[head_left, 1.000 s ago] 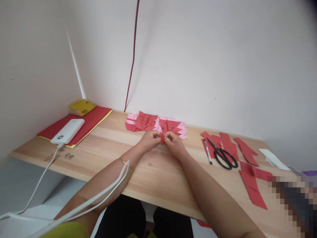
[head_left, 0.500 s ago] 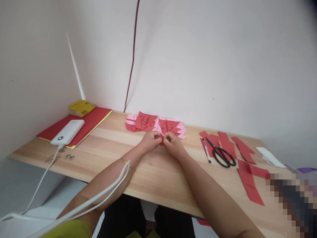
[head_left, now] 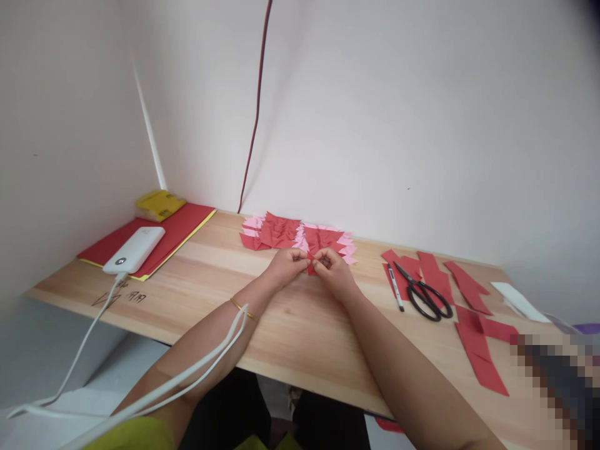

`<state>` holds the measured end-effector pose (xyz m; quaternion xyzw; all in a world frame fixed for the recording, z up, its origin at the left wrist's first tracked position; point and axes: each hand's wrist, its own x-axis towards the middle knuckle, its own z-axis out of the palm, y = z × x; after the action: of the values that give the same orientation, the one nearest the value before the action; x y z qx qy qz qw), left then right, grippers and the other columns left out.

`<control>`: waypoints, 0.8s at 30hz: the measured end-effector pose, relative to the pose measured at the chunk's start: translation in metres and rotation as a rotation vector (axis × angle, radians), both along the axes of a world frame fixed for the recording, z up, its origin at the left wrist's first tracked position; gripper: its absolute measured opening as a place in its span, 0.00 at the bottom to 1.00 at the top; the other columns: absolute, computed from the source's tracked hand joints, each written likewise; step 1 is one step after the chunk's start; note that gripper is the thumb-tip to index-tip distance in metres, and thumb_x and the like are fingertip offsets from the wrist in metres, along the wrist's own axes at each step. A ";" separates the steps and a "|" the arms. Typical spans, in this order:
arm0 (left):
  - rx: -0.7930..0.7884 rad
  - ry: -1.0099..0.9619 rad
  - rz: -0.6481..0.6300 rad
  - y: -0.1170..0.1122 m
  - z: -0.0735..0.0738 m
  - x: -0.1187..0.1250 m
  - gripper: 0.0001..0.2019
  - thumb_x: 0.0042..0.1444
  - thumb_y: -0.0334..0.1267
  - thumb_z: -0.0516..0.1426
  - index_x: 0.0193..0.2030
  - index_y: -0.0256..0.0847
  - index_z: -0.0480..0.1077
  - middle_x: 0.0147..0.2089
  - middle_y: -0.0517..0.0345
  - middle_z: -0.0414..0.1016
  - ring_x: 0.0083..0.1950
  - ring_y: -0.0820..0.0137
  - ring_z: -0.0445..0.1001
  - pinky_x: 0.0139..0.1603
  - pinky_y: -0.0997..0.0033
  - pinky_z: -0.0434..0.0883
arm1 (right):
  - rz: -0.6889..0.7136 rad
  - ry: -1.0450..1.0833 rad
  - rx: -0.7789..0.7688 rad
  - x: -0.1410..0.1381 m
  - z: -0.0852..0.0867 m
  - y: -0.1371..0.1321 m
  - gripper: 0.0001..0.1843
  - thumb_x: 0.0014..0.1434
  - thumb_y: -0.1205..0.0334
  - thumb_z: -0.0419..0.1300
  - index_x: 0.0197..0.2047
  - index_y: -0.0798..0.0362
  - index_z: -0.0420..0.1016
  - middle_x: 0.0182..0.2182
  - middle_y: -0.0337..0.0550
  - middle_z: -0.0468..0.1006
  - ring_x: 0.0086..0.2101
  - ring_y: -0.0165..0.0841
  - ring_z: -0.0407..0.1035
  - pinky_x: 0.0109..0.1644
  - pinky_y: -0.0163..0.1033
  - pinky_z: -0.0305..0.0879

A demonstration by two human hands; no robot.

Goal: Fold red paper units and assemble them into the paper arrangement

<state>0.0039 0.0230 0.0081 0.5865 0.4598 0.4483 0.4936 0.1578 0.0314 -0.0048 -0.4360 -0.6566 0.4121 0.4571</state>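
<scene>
Between my two hands is a small piece of red paper, mostly covered by the fingers. My left hand pinches it from the left side. From the right, my right hand grips it between thumb and fingers. Just behind the hands, against the wall, lie rows of folded red paper pieces and folded pink paper pieces, overlapping with pointed ends. The exact shape of the held piece is hidden.
Black-handled scissors and a pen lie on the right among red paper strips. A white strip is farther right. At left, a white power bank with a cable and a yellow packet rest on red sheets.
The fingers have shifted slightly on the red paper, and a bit more of it shows between them. The whole view has moved a little; everything else lies as before.
</scene>
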 end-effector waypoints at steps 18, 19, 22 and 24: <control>-0.153 -0.166 -0.050 0.004 0.002 -0.004 0.06 0.44 0.35 0.58 0.29 0.34 0.72 0.20 0.61 0.68 0.23 0.77 0.64 0.29 0.76 0.60 | 0.113 0.007 0.075 0.005 0.002 0.001 0.07 0.51 0.59 0.57 0.32 0.51 0.72 0.27 0.38 0.73 0.28 0.29 0.64 0.33 0.35 0.61; -0.160 -0.171 -0.047 0.004 0.002 -0.004 0.06 0.44 0.34 0.58 0.29 0.34 0.72 0.20 0.61 0.68 0.23 0.77 0.64 0.29 0.76 0.61 | 0.113 -0.008 0.077 0.006 0.002 0.001 0.07 0.52 0.59 0.57 0.33 0.51 0.72 0.28 0.38 0.73 0.29 0.30 0.64 0.33 0.35 0.61; -0.174 -0.177 -0.045 0.004 0.002 -0.004 0.06 0.45 0.34 0.57 0.28 0.34 0.71 0.20 0.61 0.68 0.23 0.77 0.64 0.29 0.76 0.60 | 0.106 -0.035 0.069 0.007 0.003 0.000 0.09 0.53 0.57 0.57 0.35 0.51 0.73 0.28 0.39 0.74 0.29 0.30 0.66 0.33 0.35 0.62; -0.179 -0.174 -0.052 0.004 0.001 -0.004 0.06 0.45 0.35 0.58 0.27 0.34 0.71 0.20 0.61 0.68 0.23 0.77 0.64 0.29 0.76 0.60 | 0.100 -0.041 0.059 0.007 0.004 0.000 0.10 0.53 0.55 0.57 0.34 0.52 0.73 0.27 0.40 0.74 0.29 0.30 0.65 0.32 0.35 0.62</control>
<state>0.0001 0.0267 0.0092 0.5108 0.4380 0.4415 0.5935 0.1645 0.0315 -0.0010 -0.3975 -0.6988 0.4058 0.4348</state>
